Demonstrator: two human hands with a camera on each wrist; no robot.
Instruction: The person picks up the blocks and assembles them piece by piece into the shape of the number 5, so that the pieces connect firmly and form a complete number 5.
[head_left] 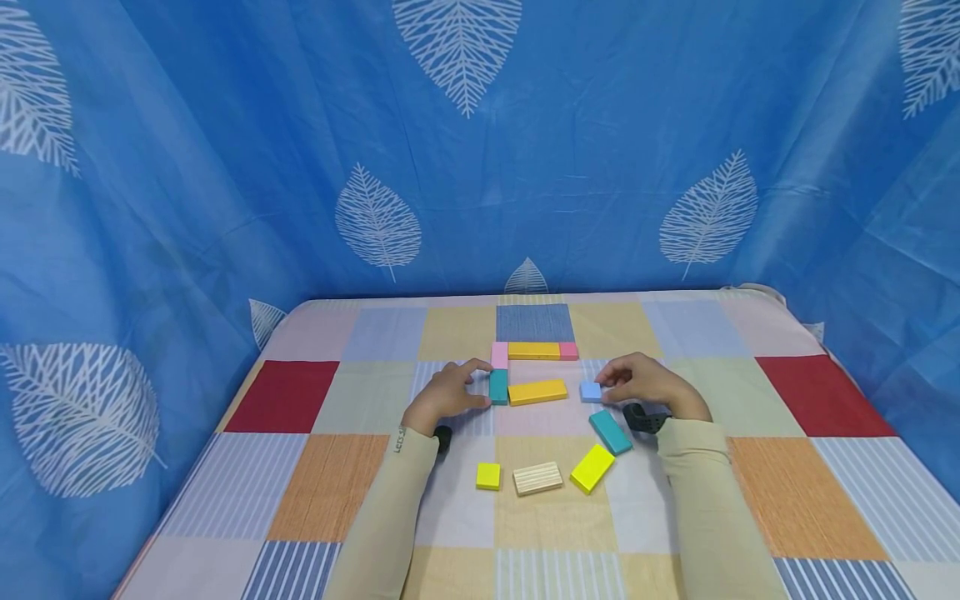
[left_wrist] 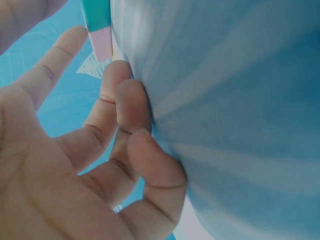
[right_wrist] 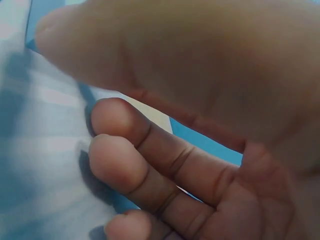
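Observation:
In the head view my left hand (head_left: 448,392) has thumb and index finger at the left side of a teal block (head_left: 498,387), pinching it near its two ends. A pink block (head_left: 499,356) meets the teal block's far end. The left wrist view shows the index fingertip by the teal block (left_wrist: 96,15), the other fingers curled on the cloth. My right hand (head_left: 651,385) pinches a small blue block (head_left: 590,392) between thumb and index finger. In the right wrist view the thumb covers most of the blue block (right_wrist: 36,30).
A long orange block (head_left: 534,351) and a small pink-red block (head_left: 568,351) continue the far row. Another orange block (head_left: 537,392) lies between the hands. Nearer are a teal block (head_left: 611,432), yellow blocks (head_left: 592,468), (head_left: 488,476) and a striped wooden block (head_left: 537,479) on patchwork cloth (head_left: 360,467).

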